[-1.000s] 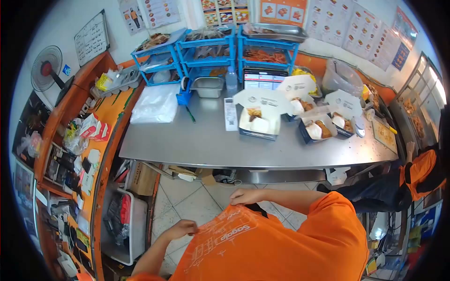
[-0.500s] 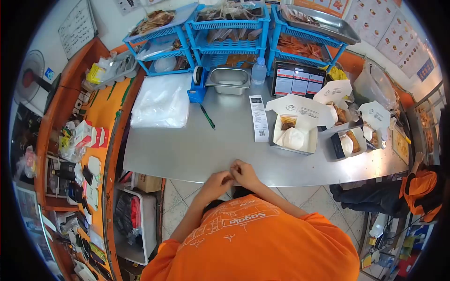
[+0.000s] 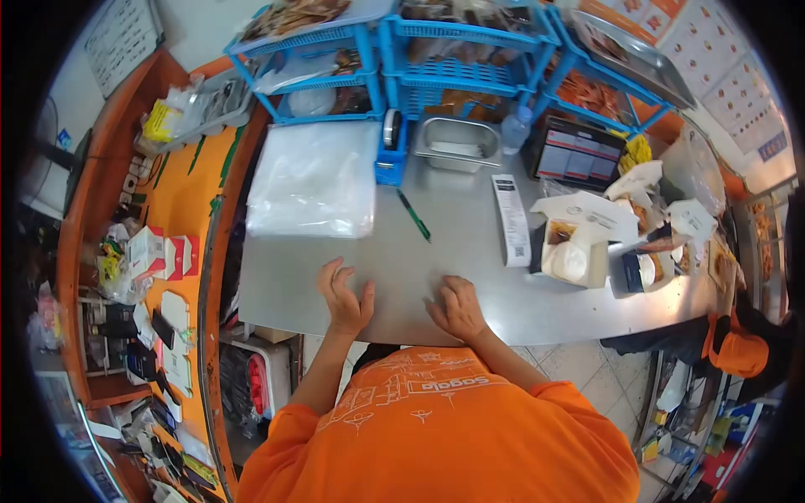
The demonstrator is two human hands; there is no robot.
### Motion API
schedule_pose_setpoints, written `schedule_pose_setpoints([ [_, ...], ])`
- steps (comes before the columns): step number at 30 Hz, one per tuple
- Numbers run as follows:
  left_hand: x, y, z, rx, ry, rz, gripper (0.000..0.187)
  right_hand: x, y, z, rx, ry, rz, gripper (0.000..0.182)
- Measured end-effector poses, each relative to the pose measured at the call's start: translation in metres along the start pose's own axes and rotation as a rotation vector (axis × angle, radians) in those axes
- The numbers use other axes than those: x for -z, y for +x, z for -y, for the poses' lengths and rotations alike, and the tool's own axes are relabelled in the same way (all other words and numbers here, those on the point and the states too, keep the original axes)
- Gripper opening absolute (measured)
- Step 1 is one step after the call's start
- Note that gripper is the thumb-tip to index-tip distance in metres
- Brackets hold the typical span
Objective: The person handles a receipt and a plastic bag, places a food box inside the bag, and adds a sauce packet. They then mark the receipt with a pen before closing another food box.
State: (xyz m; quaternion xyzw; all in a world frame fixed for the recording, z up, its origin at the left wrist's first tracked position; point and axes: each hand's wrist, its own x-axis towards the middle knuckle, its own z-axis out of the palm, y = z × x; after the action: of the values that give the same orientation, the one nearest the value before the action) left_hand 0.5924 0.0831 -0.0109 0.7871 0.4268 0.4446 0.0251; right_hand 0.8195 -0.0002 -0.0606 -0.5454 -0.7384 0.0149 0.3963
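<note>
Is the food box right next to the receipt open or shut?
Open: the food box has its lid back and food showing inside.

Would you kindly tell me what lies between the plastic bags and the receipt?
In the head view, the pen lies on the table between bags and receipt; the blue dispenser sits farther back.

Light is glinting on a steel table above floor tiles, orange shelving lining the left, posters covering the far-right wall.

Left hand bare, thumb spread, right hand palm down, fingers curled, forearms apart
</note>
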Motion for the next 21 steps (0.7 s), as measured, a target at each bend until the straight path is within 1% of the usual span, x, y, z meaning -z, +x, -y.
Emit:
schedule_pose_setpoints([
  [1,0.001,-0.007,0.010,0.013,0.012,-0.004,0.038,-0.003,0.000,-0.002,-0.026,-0.005,0.014,0.038],
  [2,0.001,-0.016,0.020,0.013,-0.061,-0.044,0.039,-0.005,0.001,-0.001,-0.053,-0.009,0.027,0.041],
  [3,0.000,-0.023,0.029,0.011,-0.132,-0.093,0.041,-0.006,0.004,0.000,-0.036,0.000,0.034,0.041],
  [4,0.002,-0.031,0.035,0.023,-0.119,-0.105,0.041,-0.003,0.006,0.004,-0.057,-0.009,0.046,0.042],
  [6,0.008,-0.050,0.040,-0.028,0.147,0.214,0.046,0.000,0.010,0.008,-0.086,-0.040,0.092,0.043],
  [7,0.007,-0.058,0.044,-0.020,0.151,0.208,0.046,-0.001,0.011,0.011,-0.077,-0.038,0.099,0.043],
  [9,-0.001,-0.069,0.052,-0.039,0.139,0.196,0.058,-0.001,0.014,0.016,-0.147,-0.054,0.037,0.045],
  [10,-0.006,-0.073,0.052,-0.035,0.143,0.185,0.058,0.001,0.015,0.018,-0.135,-0.054,0.038,0.045],
  [12,-0.008,-0.076,0.055,0.007,0.075,0.171,0.051,-0.009,0.021,0.027,-0.055,0.015,-0.086,0.048],
  [14,0.001,-0.066,0.048,0.102,0.077,0.308,0.050,-0.025,0.010,0.022,0.104,-0.036,-0.016,0.050],
  [16,0.003,-0.063,0.044,0.154,0.064,0.328,0.050,-0.027,0.015,0.025,0.194,-0.037,-0.033,0.039],
  [18,0.000,-0.067,0.046,0.177,-0.041,0.260,0.051,-0.034,0.003,0.009,0.310,-0.067,0.023,0.037],
  [19,0.002,-0.058,0.043,0.210,0.004,0.212,0.051,-0.037,0.005,0.007,0.371,-0.028,0.031,0.037],
  [21,0.014,-0.042,0.030,0.116,0.121,0.374,0.051,-0.031,0.011,0.015,0.164,0.113,0.124,0.047],
])
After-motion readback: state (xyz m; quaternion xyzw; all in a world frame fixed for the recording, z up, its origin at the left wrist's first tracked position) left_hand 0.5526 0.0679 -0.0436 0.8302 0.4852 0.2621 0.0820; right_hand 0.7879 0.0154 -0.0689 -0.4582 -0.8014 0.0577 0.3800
